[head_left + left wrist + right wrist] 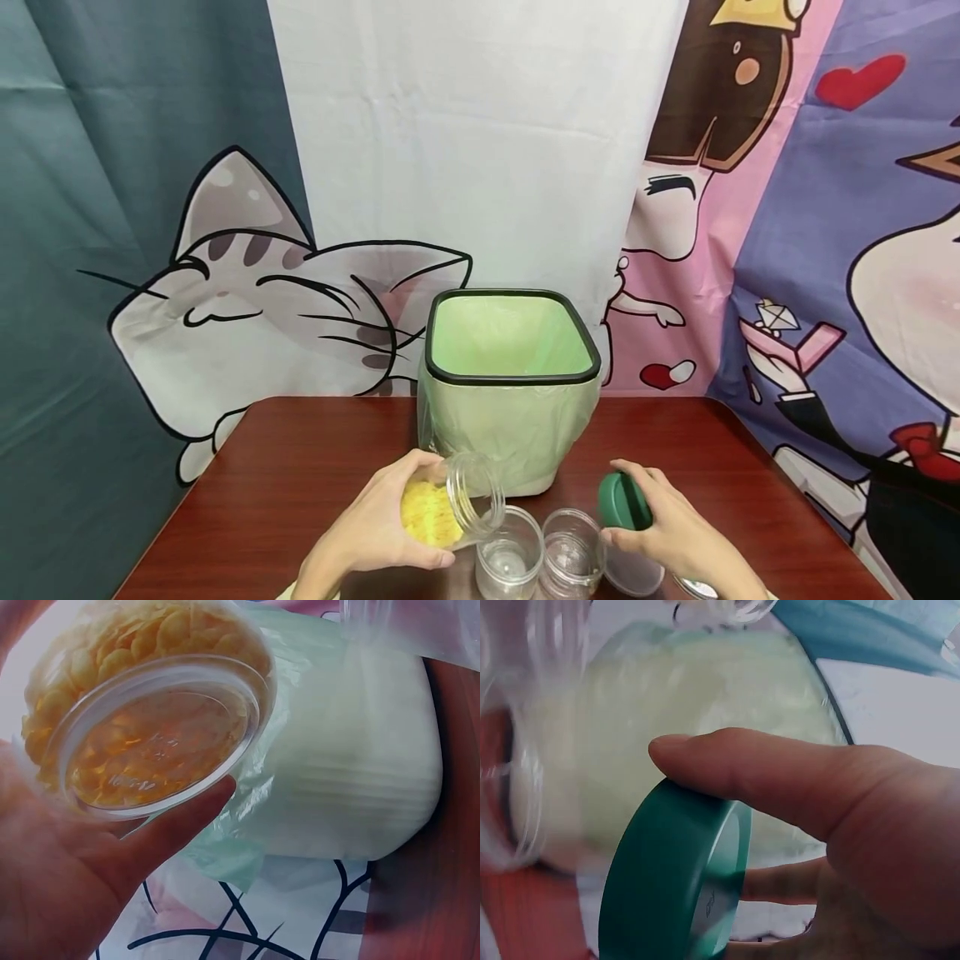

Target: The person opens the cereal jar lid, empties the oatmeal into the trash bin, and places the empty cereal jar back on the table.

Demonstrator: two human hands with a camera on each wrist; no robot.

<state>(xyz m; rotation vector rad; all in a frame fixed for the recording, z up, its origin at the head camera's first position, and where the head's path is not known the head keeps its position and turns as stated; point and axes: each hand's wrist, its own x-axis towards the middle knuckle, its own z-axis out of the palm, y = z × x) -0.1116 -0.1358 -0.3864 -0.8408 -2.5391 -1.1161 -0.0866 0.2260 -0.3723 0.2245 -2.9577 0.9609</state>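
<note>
My left hand (386, 521) grips a clear plastic jar (474, 497), tilted so its uncovered mouth points right. Small yellow pieces (429, 512) lie inside; in the left wrist view they look like thin yellow discs (172, 637) behind the jar's base. A green lid (624, 502) is pinched between the thumb and fingers of my right hand (671, 525), tipped on its edge. Below and between the hands stand two clear jars, one on the left (510, 554) and one on the right (572, 554), both uncovered and without visible contents.
A pale green bin (502, 417) with a black rim and a plastic liner stands behind the jars on the red-brown table (322, 442). Right of the jars lie a translucent disc (633, 573) and a silvery round thing (697, 588), partly under the right hand. A printed curtain (465, 125) hangs behind.
</note>
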